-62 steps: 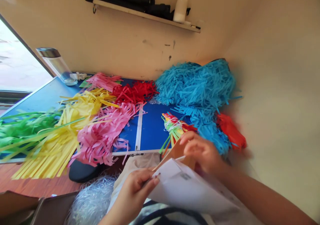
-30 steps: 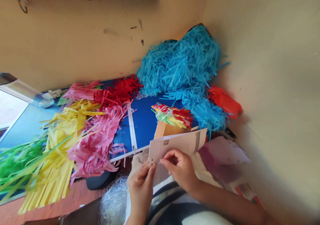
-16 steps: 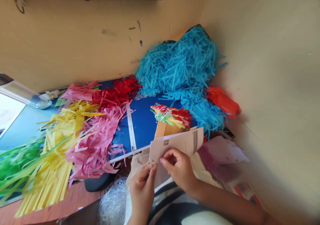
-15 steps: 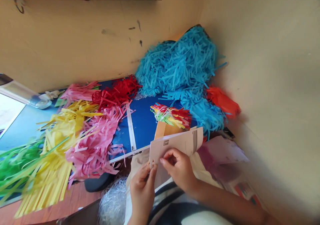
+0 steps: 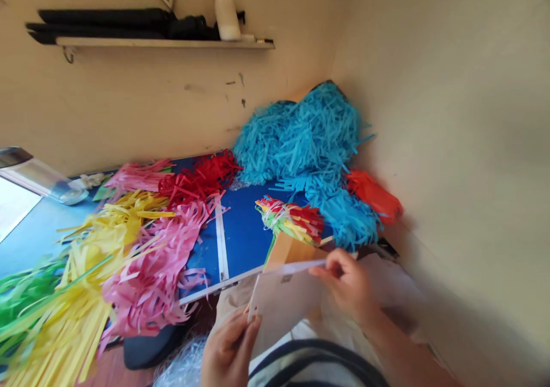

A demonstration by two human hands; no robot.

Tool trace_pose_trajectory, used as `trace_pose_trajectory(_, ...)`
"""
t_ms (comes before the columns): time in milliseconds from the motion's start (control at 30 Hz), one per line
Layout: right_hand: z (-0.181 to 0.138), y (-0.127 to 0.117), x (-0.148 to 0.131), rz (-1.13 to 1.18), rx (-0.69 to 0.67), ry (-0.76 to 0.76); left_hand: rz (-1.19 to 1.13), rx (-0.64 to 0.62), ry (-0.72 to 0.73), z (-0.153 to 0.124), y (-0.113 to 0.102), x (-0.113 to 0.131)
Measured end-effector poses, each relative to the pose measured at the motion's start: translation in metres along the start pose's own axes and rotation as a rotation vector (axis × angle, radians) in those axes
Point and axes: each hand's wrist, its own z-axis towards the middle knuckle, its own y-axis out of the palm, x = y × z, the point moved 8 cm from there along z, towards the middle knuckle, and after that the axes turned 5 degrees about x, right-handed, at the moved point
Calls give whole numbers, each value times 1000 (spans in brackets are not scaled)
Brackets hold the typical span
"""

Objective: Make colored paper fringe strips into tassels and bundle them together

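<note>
A white sheet of printed paper [image 5: 286, 307] is stretched between my hands over my lap, its top edge folded or creased. My left hand [image 5: 232, 344] pinches its left edge near the bottom, thumb on top. With closed fingertips, my right hand [image 5: 347, 284] grips the upper right edge; this hand is slightly blurred. Just behind the paper is a tan card or envelope [image 5: 292, 251], partly hidden. Beyond that, a multicoloured bundle of paper strips [image 5: 290, 218] lies on the blue table [image 5: 244, 241], wrapped with whitish string.
Pink [image 5: 150, 272], yellow [image 5: 97, 266], green [image 5: 30, 295] and red [image 5: 200, 175] fringed paper covers the table's left side. Blue fringed paper [image 5: 301, 135] is heaped in the wall corner, beside an orange-red bundle [image 5: 373, 198]. A shelf [image 5: 172, 43] holds a white bottle [image 5: 226, 11].
My right hand has moved right and the paper's folded-over right part is now drawn out toward it. My left hand keeps its grip. The view has tilted up, showing more shelf.
</note>
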Motion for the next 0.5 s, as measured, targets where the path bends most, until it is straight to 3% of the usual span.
trace_pose_trajectory(67, 24, -29, -14, 45, 44, -104, 15, -80, 99, 9, -8, 12)
trace_pose_trajectory(133, 44, -37, -31, 109, -60, -179, 43, -157, 236, 21, -17, 32)
trace_pose_trajectory(267, 47, 14, -56, 360, -656, -86, 150, -235, 520, 46, -39, 78)
trace_pose_trajectory(333, 40, 41, -56, 409, -805, 9, 234, -246, 580, 56, -50, 89)
trace_pose_trajectory(500, 47, 73, -25, 523, -600, 292, 307, -201, 533, 49, -82, 70)
